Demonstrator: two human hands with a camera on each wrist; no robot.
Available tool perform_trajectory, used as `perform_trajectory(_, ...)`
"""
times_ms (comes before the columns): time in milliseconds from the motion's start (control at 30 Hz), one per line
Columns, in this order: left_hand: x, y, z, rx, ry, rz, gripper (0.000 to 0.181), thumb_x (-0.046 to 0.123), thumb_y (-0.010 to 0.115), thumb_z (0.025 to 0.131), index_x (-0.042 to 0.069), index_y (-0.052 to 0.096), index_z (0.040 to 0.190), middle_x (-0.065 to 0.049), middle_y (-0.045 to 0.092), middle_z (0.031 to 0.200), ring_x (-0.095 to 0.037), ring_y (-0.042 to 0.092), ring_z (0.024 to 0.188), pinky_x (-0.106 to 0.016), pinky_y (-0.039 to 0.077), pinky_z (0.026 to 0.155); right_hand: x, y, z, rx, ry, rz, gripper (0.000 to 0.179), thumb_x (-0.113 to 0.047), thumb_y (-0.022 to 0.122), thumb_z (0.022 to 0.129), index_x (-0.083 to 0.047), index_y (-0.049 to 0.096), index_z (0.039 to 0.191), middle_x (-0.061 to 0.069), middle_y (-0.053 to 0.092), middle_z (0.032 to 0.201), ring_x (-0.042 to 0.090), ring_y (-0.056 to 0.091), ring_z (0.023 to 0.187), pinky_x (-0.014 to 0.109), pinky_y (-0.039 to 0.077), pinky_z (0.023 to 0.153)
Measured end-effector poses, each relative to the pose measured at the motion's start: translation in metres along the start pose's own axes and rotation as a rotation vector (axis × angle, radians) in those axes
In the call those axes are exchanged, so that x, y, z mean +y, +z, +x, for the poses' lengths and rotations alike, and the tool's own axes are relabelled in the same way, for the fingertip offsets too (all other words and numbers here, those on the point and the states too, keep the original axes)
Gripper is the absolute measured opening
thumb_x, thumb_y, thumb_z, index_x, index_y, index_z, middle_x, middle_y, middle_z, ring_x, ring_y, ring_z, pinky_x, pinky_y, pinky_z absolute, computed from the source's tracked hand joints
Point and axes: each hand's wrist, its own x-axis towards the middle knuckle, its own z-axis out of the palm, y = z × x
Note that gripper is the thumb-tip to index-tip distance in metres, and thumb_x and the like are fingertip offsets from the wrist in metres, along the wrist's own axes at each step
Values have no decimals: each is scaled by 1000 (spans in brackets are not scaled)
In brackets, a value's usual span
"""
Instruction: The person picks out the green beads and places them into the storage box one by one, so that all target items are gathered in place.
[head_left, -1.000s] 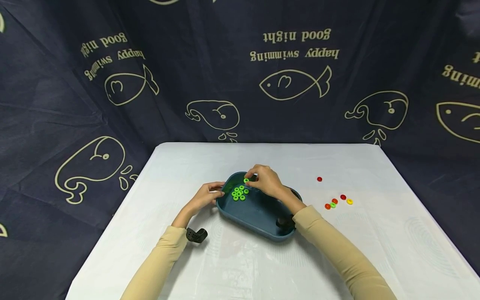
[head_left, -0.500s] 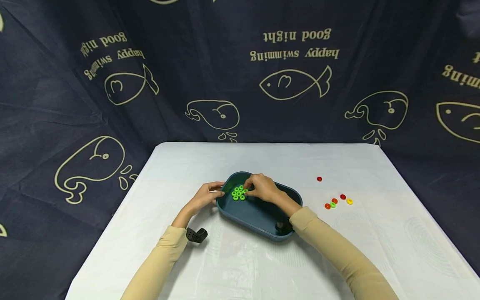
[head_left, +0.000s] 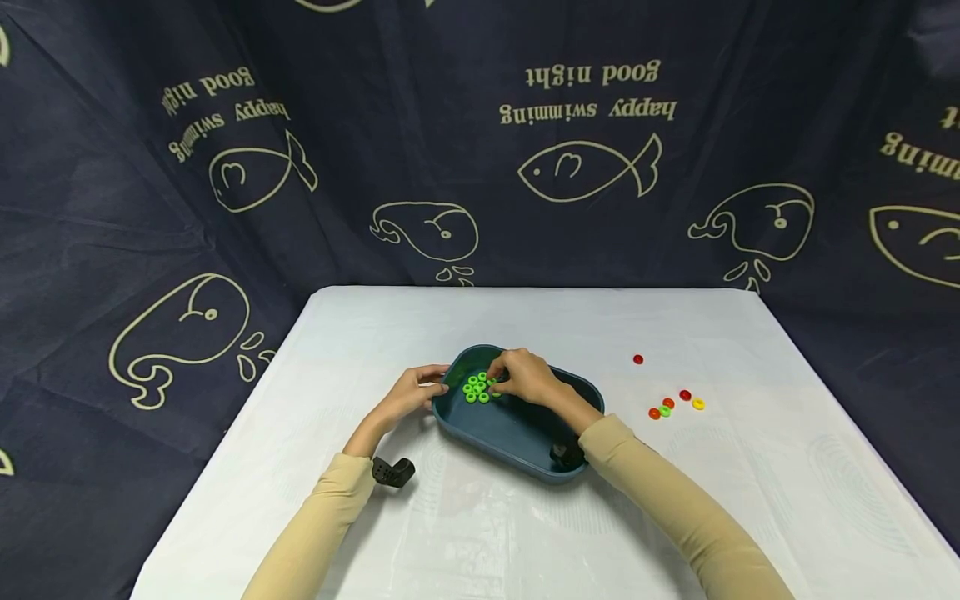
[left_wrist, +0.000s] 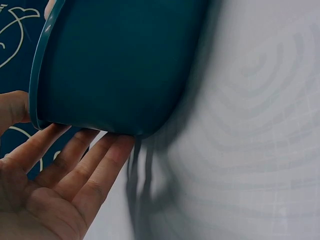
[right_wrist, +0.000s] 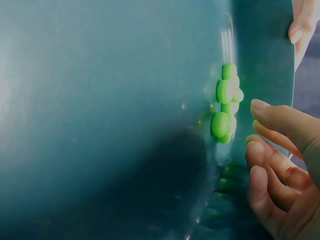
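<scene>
My left hand (head_left: 414, 392) grips the left end of a dark teal tray (head_left: 510, 437); in the left wrist view the thumb is at the rim and the fingers (left_wrist: 107, 155) lie along the outer wall. Small green rings (right_wrist: 225, 92) lie bunched inside the tray at its left end. My right hand (head_left: 525, 377) reaches into the tray just right of the rings. Its thumb and fingers (right_wrist: 256, 150) are loosely bent and apart in the right wrist view, with nothing visible between them. From the head view, the fingertips overlap the edge of the ring cluster.
To the right of the tray, on the white table (head_left: 750, 500), lie a red ring (head_left: 686, 395), a yellow ring (head_left: 699, 404), a green ring (head_left: 665, 411) and orange-red ones (head_left: 655, 413). Another red ring (head_left: 638, 359) lies farther back. A dark printed curtain (head_left: 585, 242) hangs behind the table.
My right hand has come down and slightly toward me with a green ring and let it go at the cluster. The left hand and tray have stayed in place.
</scene>
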Motion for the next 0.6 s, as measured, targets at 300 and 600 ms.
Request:
perform_trajectory(300,-5,-1,1,-27,17,-7,48,14,56,93,2,45,138,-26,50,133,-36,59,108,-31,53,69,-2,-10,0,46,-4,87,22,-21,75,79,-10,74,99,2,72,95,20,66,85,31,53,70)
perform_trajectory(600,-1,-1,0,-28,4,-18,46,12,56,92,4,48,137,-24,52,132,-33,61,106,-24,51,66,-1,-31,-2,120,26,145,23,-23,75,79,-11,74,99,1,71,93,14,62,73,27,50,65)
